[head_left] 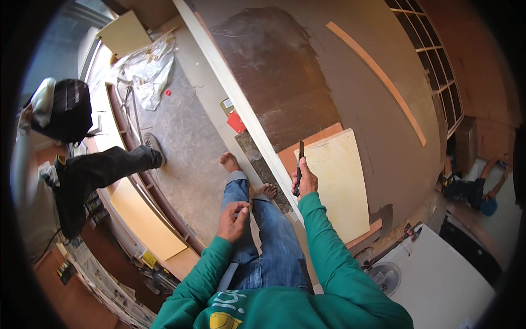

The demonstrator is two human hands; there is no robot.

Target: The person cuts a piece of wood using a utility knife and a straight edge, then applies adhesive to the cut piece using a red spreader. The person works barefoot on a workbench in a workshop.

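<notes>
My right hand (307,178) grips a black snap-off knife (299,167) with its dark blade pointing up and away from me. It is over the near edge of a large brown panel (378,104), beside a cream board (334,175). That board lies on a reddish-brown sheet (323,135), which shows past its far and near ends. Beyond it, a dark brown, shiny patch (274,66) covers part of the panel. My left hand (233,221) hangs in front of my jeans, fingers curled, with nothing visible in them.
A long thin wooden strip (378,71) lies across the panel. Clear plastic sheeting (147,74) and a red lid-like disc (168,92) are on the floor. At left, a person with a black bag (70,109) extends a leg; at far right, another person in a blue cap (489,206) reaches out.
</notes>
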